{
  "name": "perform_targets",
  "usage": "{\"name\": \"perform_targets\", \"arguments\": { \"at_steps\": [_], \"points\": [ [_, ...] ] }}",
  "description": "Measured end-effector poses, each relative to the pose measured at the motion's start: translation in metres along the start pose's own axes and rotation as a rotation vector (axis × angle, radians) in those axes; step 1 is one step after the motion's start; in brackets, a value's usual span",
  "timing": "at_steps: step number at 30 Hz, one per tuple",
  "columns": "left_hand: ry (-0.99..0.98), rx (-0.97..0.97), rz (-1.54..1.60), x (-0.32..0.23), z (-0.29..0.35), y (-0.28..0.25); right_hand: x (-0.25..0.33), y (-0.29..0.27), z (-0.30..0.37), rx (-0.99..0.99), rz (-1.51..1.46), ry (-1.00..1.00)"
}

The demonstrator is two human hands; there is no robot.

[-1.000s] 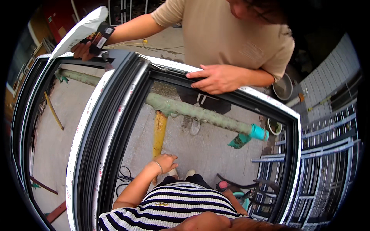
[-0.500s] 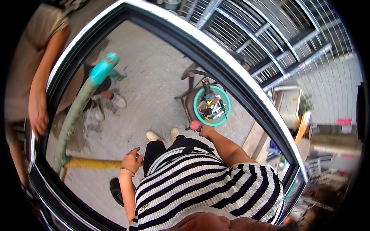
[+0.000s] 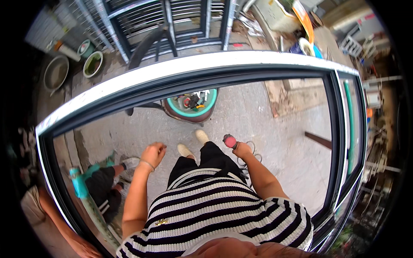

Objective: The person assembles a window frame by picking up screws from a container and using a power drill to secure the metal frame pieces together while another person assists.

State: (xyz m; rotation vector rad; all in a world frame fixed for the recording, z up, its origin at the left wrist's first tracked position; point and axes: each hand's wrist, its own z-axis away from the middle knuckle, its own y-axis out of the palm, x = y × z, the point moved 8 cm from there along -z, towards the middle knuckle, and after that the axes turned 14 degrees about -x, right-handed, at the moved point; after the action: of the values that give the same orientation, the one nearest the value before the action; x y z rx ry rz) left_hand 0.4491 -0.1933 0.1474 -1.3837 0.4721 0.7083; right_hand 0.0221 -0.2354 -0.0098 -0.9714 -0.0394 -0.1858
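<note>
My right hand (image 3: 243,151) grips a tool (image 3: 230,141) with a round pinkish-red end and dark parts; its exact kind is unclear. Thin dark cable loops (image 3: 254,150) lie behind that hand. Bent loosely and holding nothing visible, my left hand (image 3: 153,155) hovers over the floor, left of my shoes. Both hands appear within the opening of a large window frame (image 3: 180,78), dark inside with a white outer edge. Beyond them a turquoise basin (image 3: 214,103) of mixed tools and small parts rests on a brown seat (image 3: 198,119).
At lower left another person's hand (image 3: 86,247) is by the frame, near a post with a turquoise-wrapped top (image 3: 77,182). Metal grilles (image 3: 167,21) stand at the back. Pots (image 3: 92,64) are far left, a white tub (image 3: 279,15) far right. A brown bar (image 3: 318,140) is at right.
My view has swung to the right, so the basin and window frame sit differently. My left hand is higher, its fingers more curled. The pink-ended tool stays in my right hand.
</note>
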Motion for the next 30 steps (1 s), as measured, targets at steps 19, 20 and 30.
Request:
{"name": "perform_targets", "arguments": {
  "at_steps": [19,20,30],
  "points": [
    [0.575,-0.118,-0.748,0.009,-0.286,0.313,-0.105,0.217,0.085,-0.15,-0.616,0.688],
    [0.627,-0.162,-0.75,0.01,-0.29,0.323,-0.106,0.224,0.085,-0.155,-0.638,0.7],
    [0.745,-0.169,-0.96,0.051,-0.32,0.382,-0.124,0.237,0.082,-0.122,-0.597,0.702]
  ]
}}
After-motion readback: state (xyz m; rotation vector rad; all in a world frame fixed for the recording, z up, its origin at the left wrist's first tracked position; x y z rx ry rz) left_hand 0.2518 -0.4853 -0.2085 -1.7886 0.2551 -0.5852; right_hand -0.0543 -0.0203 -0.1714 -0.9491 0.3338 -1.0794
